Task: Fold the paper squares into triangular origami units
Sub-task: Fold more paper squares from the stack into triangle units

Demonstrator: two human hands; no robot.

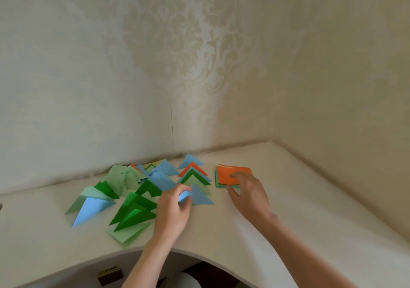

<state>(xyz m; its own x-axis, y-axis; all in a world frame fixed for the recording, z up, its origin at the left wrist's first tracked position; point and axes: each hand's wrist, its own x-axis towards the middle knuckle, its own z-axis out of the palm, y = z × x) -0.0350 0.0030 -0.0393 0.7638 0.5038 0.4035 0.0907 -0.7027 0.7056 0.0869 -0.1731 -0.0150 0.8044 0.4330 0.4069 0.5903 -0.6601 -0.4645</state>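
Note:
My left hand [174,206] pinches the near corner of a blue folded triangle [200,196] that lies on the white table [299,203]. My right hand [248,192] reaches over a stack of paper squares [228,173] with an orange sheet on top; its straight fingers touch that sheet. Folded triangles in blue, dark green, light green and orange lie spread to the left [131,190]. A short overlapped row of triangles [193,173] sits just left of the stack.
The table fits into a room corner with patterned wallpaper [188,66] behind and to the right. Its near edge curves inward in front of me. A small dark object [110,275] sits below that edge.

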